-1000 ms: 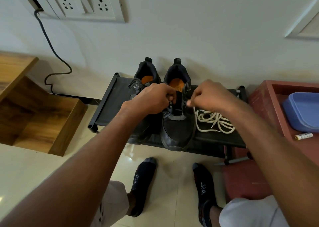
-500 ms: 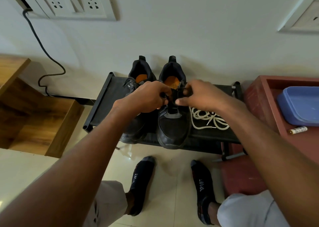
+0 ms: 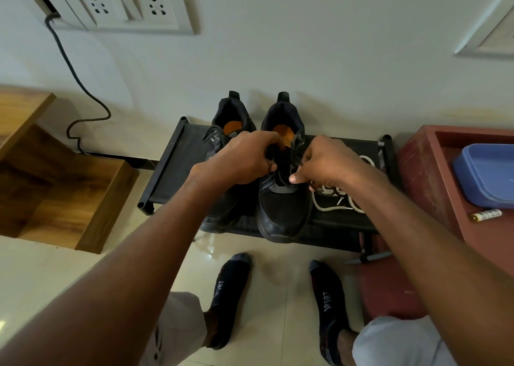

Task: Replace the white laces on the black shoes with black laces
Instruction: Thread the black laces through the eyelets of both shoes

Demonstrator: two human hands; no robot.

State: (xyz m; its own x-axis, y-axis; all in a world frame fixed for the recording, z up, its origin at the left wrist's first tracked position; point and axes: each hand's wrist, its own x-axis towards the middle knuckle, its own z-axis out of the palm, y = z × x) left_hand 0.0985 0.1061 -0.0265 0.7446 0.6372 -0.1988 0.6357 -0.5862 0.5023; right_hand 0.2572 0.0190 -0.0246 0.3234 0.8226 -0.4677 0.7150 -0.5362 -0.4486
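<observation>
Two black mesh shoes stand side by side on a low black metal rack. The left hand and right hand each pinch a thin black lace over the right shoe's tongue. Loose white cord laces lie on the rack just beside that shoe.

Black shoes with orange insoles, white laces, blue tray.
</observation>
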